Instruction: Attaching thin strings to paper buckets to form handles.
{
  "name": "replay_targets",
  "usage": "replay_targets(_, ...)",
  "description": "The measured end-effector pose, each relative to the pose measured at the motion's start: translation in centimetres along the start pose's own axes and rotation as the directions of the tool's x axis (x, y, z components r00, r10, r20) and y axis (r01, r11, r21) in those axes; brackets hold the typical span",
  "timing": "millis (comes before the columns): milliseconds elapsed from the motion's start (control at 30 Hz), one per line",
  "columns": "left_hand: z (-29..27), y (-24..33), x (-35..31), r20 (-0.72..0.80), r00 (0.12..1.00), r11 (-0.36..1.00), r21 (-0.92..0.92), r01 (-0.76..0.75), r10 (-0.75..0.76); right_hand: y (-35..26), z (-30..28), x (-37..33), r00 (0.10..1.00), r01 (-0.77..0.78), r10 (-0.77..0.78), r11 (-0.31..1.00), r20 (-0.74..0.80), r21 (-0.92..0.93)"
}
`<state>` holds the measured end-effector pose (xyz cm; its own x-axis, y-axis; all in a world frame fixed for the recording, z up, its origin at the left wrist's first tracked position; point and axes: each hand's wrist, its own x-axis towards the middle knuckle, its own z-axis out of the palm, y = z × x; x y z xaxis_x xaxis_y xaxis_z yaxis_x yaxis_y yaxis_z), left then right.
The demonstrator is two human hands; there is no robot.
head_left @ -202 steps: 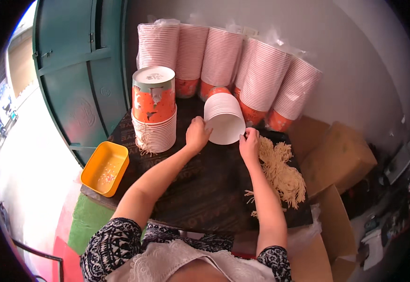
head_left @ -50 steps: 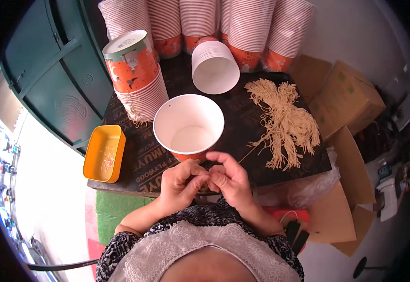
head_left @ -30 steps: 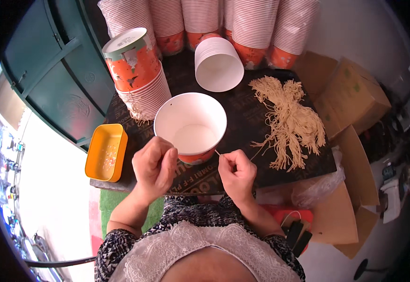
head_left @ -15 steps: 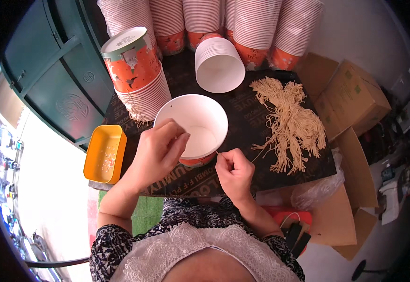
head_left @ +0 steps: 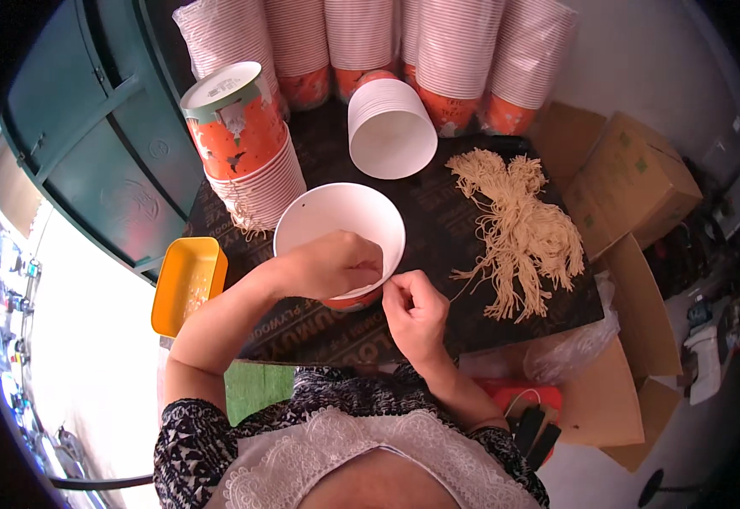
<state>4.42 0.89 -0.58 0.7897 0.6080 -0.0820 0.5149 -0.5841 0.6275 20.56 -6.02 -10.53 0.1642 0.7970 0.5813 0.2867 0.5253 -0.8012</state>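
An orange paper bucket (head_left: 340,202) with a white inside stands on the dark tabletop in front of me. A small dark hole shows near its far left rim. My left hand (head_left: 336,263) reaches down into the bucket, fingers curled together near the inner right wall; what they hold, if anything, is hidden. Just outside the rim on the right, my right hand (head_left: 416,314) pinches a thin beige cord (head_left: 456,295), which trails out beyond the hand. A loose bundle of such cords (head_left: 527,229) lies on the table to the right.
At the left, nested buckets (head_left: 255,191) stand upside down with cord loops hanging. A yellow tray (head_left: 166,293) holds small bits. Another nested stack (head_left: 391,136) lies on its side. Tall wrapped stacks (head_left: 361,38) line the back. Cardboard boxes (head_left: 641,178) stand right of the table.
My left hand has moved right and down into the bucket, from above its near left rim. My right hand stays at the rim, now closer against it.
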Motion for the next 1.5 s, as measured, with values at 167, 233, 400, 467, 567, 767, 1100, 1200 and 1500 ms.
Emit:
replay_targets(167, 0.8, 0.2, -1.5, -0.299, 0.954, 0.998, -0.062, 0.011, -0.029, 0.8, -0.5, -0.9, 0.999, 0.008, -0.007, 1.000, 0.048, -0.012)
replay_targets(233, 1.3, 0.9, -2.1, -0.335, 0.940, 0.985, -0.175, -0.001, -0.058, 0.7, -0.6, -1.4, 0.997, -0.023, 0.020, 0.999, 0.078, 0.036)
replay_targets(400, 2.3, 1.0, -2.4, -0.361, 0.929, 0.865, -0.490, -0.111, -0.086, 0.5, 0.1, -1.0, 0.982, -0.100, 0.070, 0.980, 0.173, 0.173)
replay_targets(467, 2.4, 0.8, -2.4, -0.325, 0.941, 0.790, -0.600, -0.129, -0.093, 0.4, 0.4, -0.3, 0.982, -0.089, 0.053, 0.977, 0.182, 0.192)
replay_targets(567, 2.1, 0.4, -2.6, -0.211, 0.952, 0.716, -0.698, 0.012, -0.222, 0.8, 1.0, 0.7, 0.975, -0.067, 0.011, 0.967, 0.221, 0.247)
replay_targets(767, 2.1, -1.2, -1.9, -0.366, 0.903, 0.834, -0.551, -0.017, -0.223, -2.0, -1.3, 3.5, 0.944, -0.249, 0.097, 0.838, 0.316, 0.486)
replay_targets(1100, 2.5, -2.1, -0.9, -0.366, 0.923, 0.890, -0.451, -0.064, -0.119, -4.0, -2.8, 7.9, 0.787, 0.055, -0.254, 0.937, 0.563, 0.346)
replay_targets(1200, 1.8, -1.0, -1.1, -0.333, 0.918, 0.860, -0.509, 0.018, -0.216, -3.1, -2.6, 8.1, 0.825, 0.424, -0.413, 0.904, 0.384, 0.061)
replay_targets(1500, 1.7, -0.8, -0.9, -0.335, 0.930, 0.837, -0.544, -0.059, -0.151, -1.5, -1.8, 5.8, 0.922, 0.252, -0.251, 0.967, 0.295, 0.035)
